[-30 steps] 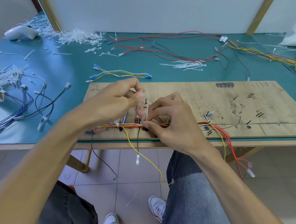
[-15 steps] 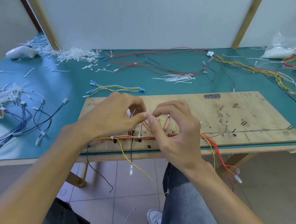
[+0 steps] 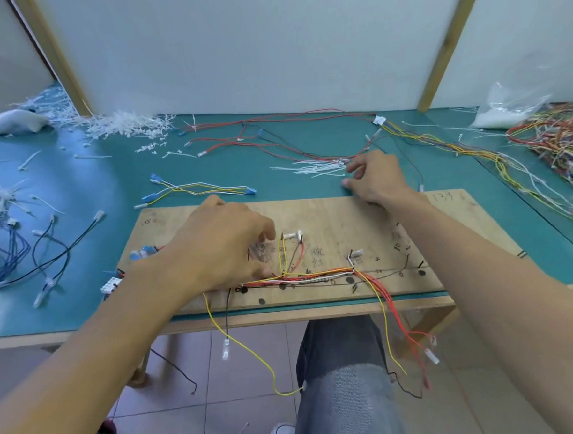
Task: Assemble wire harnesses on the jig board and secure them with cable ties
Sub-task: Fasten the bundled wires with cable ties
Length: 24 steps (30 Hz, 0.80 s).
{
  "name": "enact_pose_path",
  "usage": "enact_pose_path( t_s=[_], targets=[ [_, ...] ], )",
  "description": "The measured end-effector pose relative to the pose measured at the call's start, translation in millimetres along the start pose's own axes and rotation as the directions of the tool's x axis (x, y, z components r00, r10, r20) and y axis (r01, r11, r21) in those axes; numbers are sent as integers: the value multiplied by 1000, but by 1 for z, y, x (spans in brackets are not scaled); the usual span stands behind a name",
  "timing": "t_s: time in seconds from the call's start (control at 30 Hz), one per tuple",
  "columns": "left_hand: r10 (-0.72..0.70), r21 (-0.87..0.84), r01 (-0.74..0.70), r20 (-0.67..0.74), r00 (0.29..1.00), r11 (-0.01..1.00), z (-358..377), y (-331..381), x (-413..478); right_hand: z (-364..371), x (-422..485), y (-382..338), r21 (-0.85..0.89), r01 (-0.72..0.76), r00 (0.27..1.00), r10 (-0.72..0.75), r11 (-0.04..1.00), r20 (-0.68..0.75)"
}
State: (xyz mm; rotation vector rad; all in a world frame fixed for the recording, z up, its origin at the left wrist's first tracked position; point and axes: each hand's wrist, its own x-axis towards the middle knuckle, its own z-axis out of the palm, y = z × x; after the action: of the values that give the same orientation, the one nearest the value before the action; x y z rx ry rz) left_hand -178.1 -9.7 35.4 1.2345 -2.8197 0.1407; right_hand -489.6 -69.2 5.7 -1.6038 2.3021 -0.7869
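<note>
Just left of the right hand, loose cable ties

Wooden board: "134" handwritten at its far right corner; possibly "175" at far left corner; middle scribbles illegible.

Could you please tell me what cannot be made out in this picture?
Head view:
Whether the right hand holds one of the cable ties: motion blur on its fingers.
What the left hand grips: the hand itself covers it.
Writing on the board: too small.
Wire heap at right: cut off by the edge.
</note>
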Motion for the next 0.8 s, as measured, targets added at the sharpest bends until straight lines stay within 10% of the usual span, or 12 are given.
enact_pose_path(
  t_s=[0.8],
  targets=[
    [-62,-274,74,54,997,959,-4,-7,3,-14,-20,-17,-317,350,937,-332,881,112]
  ],
)
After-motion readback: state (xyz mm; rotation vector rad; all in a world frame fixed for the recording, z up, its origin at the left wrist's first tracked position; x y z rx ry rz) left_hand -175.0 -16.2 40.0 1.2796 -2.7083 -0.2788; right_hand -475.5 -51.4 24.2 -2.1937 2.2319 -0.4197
